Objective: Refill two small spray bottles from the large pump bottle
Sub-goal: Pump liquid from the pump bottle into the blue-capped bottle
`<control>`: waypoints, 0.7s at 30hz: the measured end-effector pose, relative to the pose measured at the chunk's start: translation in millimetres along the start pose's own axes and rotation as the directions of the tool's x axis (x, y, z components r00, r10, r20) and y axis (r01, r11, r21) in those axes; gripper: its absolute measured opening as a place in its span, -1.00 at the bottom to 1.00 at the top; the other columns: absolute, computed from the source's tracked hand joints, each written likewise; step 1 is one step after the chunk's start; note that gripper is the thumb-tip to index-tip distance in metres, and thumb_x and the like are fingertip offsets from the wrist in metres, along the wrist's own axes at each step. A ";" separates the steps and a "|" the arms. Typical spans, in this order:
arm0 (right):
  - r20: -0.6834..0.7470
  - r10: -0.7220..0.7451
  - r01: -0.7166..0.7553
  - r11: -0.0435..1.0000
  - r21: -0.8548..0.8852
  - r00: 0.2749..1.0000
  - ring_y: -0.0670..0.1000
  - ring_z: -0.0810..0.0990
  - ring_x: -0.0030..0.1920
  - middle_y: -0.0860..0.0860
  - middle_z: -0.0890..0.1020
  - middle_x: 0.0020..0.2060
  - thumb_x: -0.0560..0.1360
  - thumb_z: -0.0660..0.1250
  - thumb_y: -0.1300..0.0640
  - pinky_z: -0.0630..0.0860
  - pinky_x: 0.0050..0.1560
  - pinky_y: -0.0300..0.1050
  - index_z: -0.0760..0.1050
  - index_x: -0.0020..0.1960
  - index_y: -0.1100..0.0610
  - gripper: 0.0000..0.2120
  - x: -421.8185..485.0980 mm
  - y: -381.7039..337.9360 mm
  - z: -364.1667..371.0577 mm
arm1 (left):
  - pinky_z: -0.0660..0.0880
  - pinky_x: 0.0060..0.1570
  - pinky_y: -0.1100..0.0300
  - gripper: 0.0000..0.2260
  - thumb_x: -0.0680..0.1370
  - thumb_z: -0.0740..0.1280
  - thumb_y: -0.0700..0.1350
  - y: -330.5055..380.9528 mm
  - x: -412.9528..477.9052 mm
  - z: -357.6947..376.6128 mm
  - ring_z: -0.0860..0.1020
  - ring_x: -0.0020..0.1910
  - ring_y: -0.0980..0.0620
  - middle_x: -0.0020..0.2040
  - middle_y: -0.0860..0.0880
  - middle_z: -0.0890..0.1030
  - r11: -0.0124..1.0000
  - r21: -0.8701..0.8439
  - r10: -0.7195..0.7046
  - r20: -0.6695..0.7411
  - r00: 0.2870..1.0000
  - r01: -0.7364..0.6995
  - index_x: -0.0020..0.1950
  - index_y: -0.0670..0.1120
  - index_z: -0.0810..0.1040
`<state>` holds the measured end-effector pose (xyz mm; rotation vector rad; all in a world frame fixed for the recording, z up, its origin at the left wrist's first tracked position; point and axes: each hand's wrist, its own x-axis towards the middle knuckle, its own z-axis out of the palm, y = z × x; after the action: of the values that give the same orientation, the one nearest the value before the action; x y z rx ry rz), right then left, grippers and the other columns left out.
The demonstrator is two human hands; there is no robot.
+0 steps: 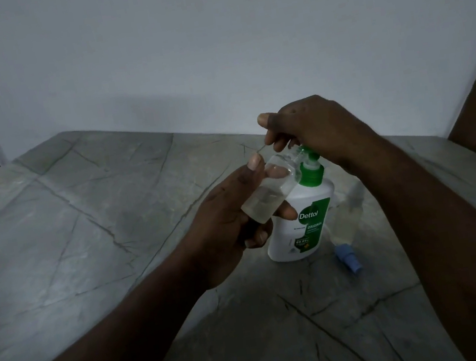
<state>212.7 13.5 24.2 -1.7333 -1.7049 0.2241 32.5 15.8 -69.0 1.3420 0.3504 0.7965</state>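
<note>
While L hand (225, 229) grips 1 small bottle (267, 197), R hand (315, 127) pinches thin tube (262, 147); 2nd bottle (345, 219) lies by 1 pump bottle (303, 226).

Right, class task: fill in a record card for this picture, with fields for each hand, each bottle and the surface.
left hand: grips small clear bottle, tilted, mouth toward the pump
right hand: over green pump, pinching a thin tube
large pump bottle: white, upright
second spray bottle: lying beside the large one, blue spray top nearest the camera
surface: grey stone surface, veined
</note>
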 end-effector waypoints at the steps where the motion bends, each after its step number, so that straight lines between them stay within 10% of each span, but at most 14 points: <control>1: 0.014 0.002 -0.002 1.000 0.008 1.000 -0.08 0.63 -0.18 -0.07 0.73 -0.19 0.62 0.26 -0.18 0.45 -0.13 -0.14 0.71 -0.09 0.06 -0.61 -0.2 1.0 -0.6 | 0.28 -0.46 0.22 -0.51 0.57 0.16 0.27 0.0 0.1 0.3 0.38 -0.46 0.07 -0.14 -0.17 0.66 1.000 -0.001 0.000 0.003 1.000 0.000 0.28 -0.04 0.57; 13: 0.127 0.029 -0.025 0.999 -0.036 0.992 0.01 0.66 -0.01 -0.03 0.73 -0.06 0.63 0.25 -0.16 0.54 0.21 0.10 0.70 -0.03 0.08 -0.62 0.1 0.7 2.9 | 0.26 -0.44 0.19 -0.43 0.55 0.20 0.30 -0.4 -0.8 0.1 0.39 -0.45 0.06 -0.15 -0.19 0.65 1.000 0.018 -0.007 -0.031 0.999 0.007 0.31 -0.10 0.56; 21: 0.001 0.007 -0.007 0.999 0.039 1.000 -0.14 0.64 -0.17 -0.09 0.73 -0.17 0.60 0.30 -0.20 0.46 -0.12 -0.17 0.70 -0.06 0.06 -0.64 2.8 6.0 4.1 | 0.25 -0.42 0.18 -0.44 0.57 0.18 0.30 2.6 -2.7 1.8 0.37 -0.44 0.05 -0.16 -0.17 0.65 0.999 0.031 -0.004 -0.023 1.000 0.005 0.32 -0.09 0.55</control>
<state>215.7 18.1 18.7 -1.7121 -1.6845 0.2599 30.9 12.6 -66.7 1.3618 0.3852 0.8062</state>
